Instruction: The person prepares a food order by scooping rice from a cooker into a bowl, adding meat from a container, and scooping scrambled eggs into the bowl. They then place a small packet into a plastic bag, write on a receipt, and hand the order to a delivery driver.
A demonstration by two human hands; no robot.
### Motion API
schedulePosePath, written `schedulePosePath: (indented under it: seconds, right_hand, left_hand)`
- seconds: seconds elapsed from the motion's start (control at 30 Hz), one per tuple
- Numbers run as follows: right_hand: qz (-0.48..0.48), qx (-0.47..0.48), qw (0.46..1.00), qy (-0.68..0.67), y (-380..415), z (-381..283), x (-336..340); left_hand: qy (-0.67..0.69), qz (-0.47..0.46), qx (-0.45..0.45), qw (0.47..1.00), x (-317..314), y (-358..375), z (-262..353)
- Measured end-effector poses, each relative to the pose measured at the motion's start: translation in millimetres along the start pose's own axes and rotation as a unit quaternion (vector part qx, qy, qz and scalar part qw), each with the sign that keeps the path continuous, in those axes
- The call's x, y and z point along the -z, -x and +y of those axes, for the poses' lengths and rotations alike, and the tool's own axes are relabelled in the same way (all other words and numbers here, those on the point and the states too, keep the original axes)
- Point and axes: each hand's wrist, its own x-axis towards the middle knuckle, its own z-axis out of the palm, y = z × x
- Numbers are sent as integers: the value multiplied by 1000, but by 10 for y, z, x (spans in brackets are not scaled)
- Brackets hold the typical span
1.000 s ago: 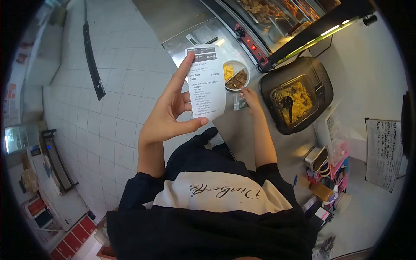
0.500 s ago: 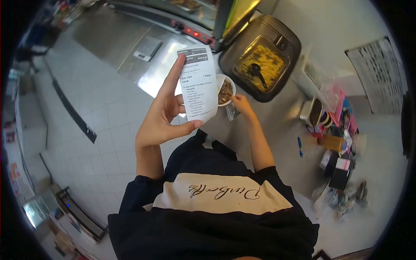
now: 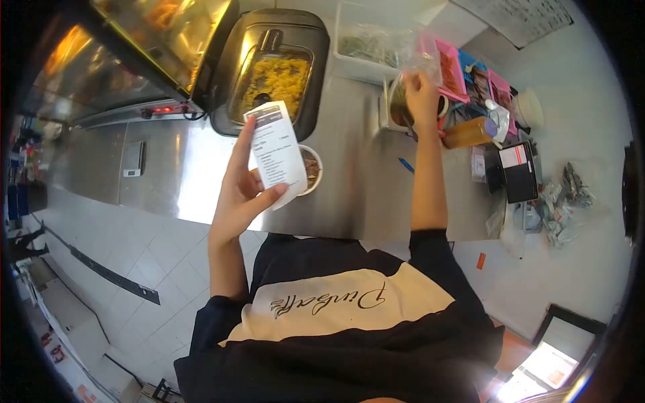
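My left hand pinches a printed paper receipt between thumb and fingers, held up over the counter's near side. Partly hidden behind the receipt is a white bowl with brown chopped food in it. My right hand is stretched to the back right, above a metal container of dark contents and against clear plastic. Its fingers are curled together; what they hold, if anything, cannot be made out.
A dark cooker of yellow food stands beside a lit display cabinet. A clear tub, pink baskets, an amber bottle, a blue pen and a small scale are on the steel counter.
My right hand has left the bowl and reached right to the metal container. My left hand still holds the receipt, now tilted. The view has turned, showing more of the counter.
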Motion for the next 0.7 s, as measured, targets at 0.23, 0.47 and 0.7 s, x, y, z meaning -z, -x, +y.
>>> schedulePosePath:
  seconds: [0.23,0.47,0.7]
  right_hand:
    - [-86,-12,995,39,126,548,849]
    - [-240,69,938,239,1830,1577,438]
    - [-427,-152,859,-238,1918,1814,295]
  left_hand:
    - [12,23,9,1000,-1009,-350,-1542]
    - [-284,-3,153,947,-1221,49,-3213]
    - [-607,21,-43,794,-1129,-11,-3232]
